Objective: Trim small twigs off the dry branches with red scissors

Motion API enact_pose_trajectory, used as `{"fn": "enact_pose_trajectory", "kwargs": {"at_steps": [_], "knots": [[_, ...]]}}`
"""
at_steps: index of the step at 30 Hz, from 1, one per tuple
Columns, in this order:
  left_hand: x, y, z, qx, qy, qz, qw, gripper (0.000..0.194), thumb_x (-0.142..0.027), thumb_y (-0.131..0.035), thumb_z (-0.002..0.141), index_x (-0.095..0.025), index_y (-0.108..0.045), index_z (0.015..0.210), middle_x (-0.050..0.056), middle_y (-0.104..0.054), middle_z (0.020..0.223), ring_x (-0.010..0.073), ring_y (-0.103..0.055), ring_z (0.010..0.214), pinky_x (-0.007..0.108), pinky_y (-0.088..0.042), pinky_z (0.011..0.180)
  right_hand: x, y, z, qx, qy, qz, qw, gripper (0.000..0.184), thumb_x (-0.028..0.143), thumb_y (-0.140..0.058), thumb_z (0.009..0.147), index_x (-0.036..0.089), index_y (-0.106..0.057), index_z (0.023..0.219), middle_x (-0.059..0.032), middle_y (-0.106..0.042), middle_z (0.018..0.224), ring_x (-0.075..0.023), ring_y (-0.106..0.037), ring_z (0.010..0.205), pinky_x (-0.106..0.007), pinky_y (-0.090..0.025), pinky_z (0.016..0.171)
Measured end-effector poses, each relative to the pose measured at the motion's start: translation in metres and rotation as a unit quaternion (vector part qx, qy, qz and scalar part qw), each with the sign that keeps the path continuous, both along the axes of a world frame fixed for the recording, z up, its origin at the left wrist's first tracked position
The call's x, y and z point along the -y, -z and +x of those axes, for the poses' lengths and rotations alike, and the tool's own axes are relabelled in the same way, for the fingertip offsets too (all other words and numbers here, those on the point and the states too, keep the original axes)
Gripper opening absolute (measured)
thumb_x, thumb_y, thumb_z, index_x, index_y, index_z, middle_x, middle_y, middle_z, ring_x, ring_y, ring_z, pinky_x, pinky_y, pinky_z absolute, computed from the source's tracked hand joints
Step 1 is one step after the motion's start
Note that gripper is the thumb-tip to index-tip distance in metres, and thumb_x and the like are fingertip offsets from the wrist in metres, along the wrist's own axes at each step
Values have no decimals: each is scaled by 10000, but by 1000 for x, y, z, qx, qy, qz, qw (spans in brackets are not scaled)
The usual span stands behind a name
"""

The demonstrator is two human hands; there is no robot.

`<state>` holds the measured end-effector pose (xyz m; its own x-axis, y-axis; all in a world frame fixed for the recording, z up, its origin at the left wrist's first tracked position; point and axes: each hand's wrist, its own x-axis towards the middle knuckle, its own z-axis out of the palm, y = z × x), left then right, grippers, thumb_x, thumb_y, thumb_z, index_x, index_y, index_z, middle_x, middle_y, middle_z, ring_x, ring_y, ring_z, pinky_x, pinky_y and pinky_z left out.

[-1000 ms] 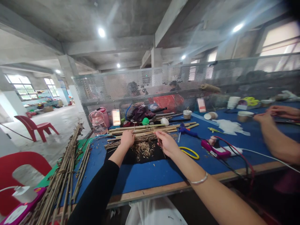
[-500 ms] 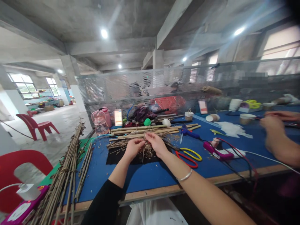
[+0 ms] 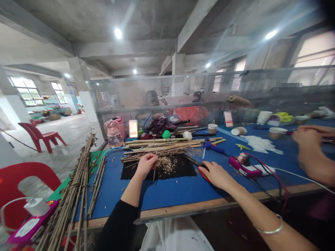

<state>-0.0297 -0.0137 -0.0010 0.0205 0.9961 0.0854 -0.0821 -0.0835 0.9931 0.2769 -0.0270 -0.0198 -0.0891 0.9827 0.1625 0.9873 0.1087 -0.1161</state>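
Twig point(image 3: 154, 170) sits pinched in left hand point(image 3: 145, 166), over black cloth point(image 3: 183, 169) w/ dry bits. Right hand point(image 3: 216, 174) lies flat on scissors point(image 3: 202, 169), fingers loose, not closed.

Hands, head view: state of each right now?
Left hand: closed, pinching a thin twig upright over the black cloth.
Right hand: open, laid on the scissors, no grip shown.
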Motion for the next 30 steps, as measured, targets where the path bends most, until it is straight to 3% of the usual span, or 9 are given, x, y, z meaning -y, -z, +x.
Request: {"fn": "enact_pose_trajectory", "kwargs": {"at_steps": [6, 11, 13, 15, 17, 19, 24, 27, 30], "knots": [[2, 1, -1, -4, 1, 43, 999, 289, -390, -662, 606, -146, -528, 686, -52, -462, 509, 43, -404, 425, 152, -272, 393, -6, -12, 9, -66, 1, -68, 995, 489, 236, -508, 693, 143, -507, 1173, -136, -584, 1070, -226, -577, 909, -268, -402, 746], [3, 0, -1, -56, 0, 75, 996, 260, -374, -637, 632, -139, -539, 685, -51, -461, 483, 41, -371, 400, 164, -268, 392, 2, -25, 13, -128, 10, -119, 985, 482, 161, -558, 587, 154, -548, 1068, -82, -642, 875, -182, -588, 685, -238, -394, 564], [4, 0, -1, -78, -2, 89, 993, 250, -368, -630, 638, -137, -546, 680, -50, -461, 476, 43, -365, 398, 170, -258, 392, 8, -31, 10, -197, 2, -117, 973, 469, 182, -609, 577, 173, -545, 1041, -46, -637, 806, -151, -568, 626, -221, -387, 532], [4, 0, -1, -90, -1, 99, 991, 240, -360, -628, 641, -136, -554, 683, -46, -472, 488, 46, -372, 408, 175, -260, 400, 17, -38, 1, -308, -33, -137, 941, 465, 301, -660, 597, 186, -526, 1026, 0, -602, 699, -113, -527, 551, -199, -369, 480], [5, 0, -1, -99, 2, 106, 989, 231, -352, -627, 641, -134, -560, 681, -42, -485, 502, 50, -384, 419, 180, -277, 415, 29, -46, -14, -410, -59, -212, 885, 491, 438, -637, 642, 220, -479, 1052, 62, -505, 561, -71, -420, 407, -174, -290, 371], [6, 0, -1, -106, 4, 109, 988, 225, -349, -624, 642, -134, -563, 674, -40, -490, 505, 55, -397, 429, 183, -293, 429, 39, -56, -33, -466, -80, -285, 834, 421, 506, -606, 668, 228, -470, 955, 94, -413, 487, -53, -340, 335, -159, -245, 317], [5, 1, 0, -119, 4, 108, 987, 225, -347, -621, 645, -131, -568, 680, -39, -486, 504, 56, -398, 441, 182, -297, 438, 46, -70, -70, -575, -98, -372, 722, 418, 612, -496, 725, 212, -466, 843, 65, -441, 573, -34, -359, 375, -126, -288, 303], [5, 1, 0, -122, 6, 112, 986, 237, -361, -621, 646, -132, -572, 679, -38, -487, 507, 59, -399, 448, 184, -298, 444, 42, -69, -79, -601, -118, -393, 686, 461, 649, -415, 750, 202, -482, 845, 55, -425, 574, -48, -372, 405, -131, -306, 301], [5, 1, 0, -133, 15, 119, 984, 237, -361, -625, 645, -130, -585, 683, -24, -507, 529, 67, -416, 470, 187, -307, 456, 38, -65, -84, -602, -125, -386, 688, 476, 666, -385, 752, 218, -484, 880, 60, -405, 570, -55, -363, 411, -136, -319, 304]]}}
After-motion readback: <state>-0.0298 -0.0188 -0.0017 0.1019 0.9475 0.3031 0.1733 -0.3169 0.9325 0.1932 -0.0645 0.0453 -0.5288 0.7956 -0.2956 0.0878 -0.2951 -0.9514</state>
